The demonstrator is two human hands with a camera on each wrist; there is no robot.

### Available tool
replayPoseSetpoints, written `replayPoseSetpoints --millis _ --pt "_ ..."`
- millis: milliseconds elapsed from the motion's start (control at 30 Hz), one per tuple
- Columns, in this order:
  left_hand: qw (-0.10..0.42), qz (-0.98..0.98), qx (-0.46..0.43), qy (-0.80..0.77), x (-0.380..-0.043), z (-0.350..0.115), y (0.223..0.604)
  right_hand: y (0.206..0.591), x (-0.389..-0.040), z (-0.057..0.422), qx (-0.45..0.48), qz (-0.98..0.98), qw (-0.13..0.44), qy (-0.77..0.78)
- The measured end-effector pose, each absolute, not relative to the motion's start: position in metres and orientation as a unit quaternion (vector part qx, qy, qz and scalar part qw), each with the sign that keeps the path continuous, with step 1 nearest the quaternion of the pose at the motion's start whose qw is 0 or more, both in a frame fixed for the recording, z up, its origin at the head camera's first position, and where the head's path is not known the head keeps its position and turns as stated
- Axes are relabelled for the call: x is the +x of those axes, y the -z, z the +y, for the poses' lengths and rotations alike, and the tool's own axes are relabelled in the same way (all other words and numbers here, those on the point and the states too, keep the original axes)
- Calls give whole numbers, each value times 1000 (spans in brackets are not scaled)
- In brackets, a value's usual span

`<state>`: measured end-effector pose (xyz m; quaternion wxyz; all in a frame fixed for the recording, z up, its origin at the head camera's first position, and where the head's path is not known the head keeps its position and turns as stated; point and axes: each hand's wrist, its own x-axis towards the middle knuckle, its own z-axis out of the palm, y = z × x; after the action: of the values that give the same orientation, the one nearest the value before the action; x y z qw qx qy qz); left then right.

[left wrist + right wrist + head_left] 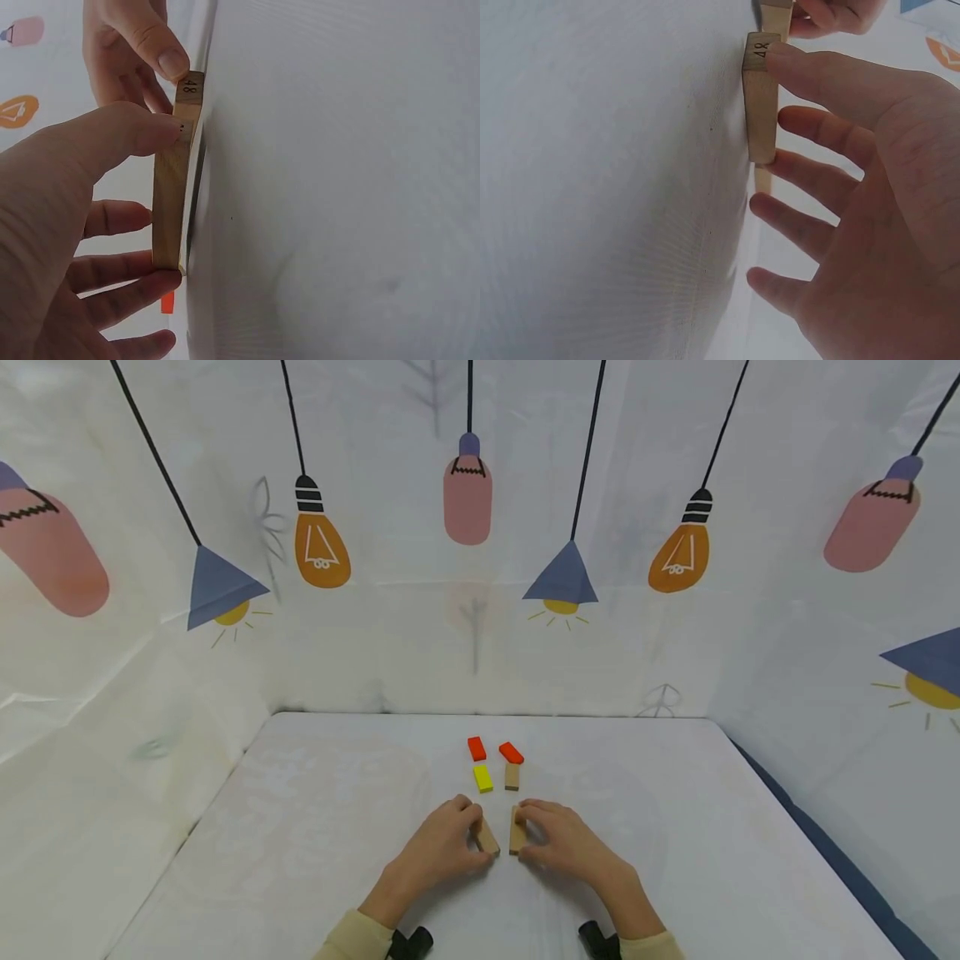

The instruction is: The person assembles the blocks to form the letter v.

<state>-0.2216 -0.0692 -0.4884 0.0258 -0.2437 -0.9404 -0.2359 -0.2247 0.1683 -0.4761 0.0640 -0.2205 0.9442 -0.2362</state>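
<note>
On the white table, my left hand (447, 842) pinches a plain wooden block (487, 838) lengthwise, thumb at its near end and fingertips at the far end. The same wooden block (169, 202) lies flat in the left wrist view. Beside it, slightly apart in the head view, my right hand (564, 842) holds a second wooden block (517, 832) by its two ends. That block's near end carries the number 48, partly under the right thumb (810, 71). The two blocks stand at a slight angle to each other.
Farther from me lie a yellow block (483, 778) and a third wooden block (512, 781), with a red block (477, 748) and a tilted red block (512, 752) behind them. White sheeting printed with lamps (562, 577) hangs around the table (337, 793).
</note>
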Motion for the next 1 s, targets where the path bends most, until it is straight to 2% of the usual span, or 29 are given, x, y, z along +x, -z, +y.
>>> replayPoseSetpoints --millis 400,1000 --pt "17 -948 -249 198 -217 -68 485 474 -225 168 -220 943 71 240" --pt "39 -949 -264 171 -214 -72 489 478 -225 168 -218 943 71 242"
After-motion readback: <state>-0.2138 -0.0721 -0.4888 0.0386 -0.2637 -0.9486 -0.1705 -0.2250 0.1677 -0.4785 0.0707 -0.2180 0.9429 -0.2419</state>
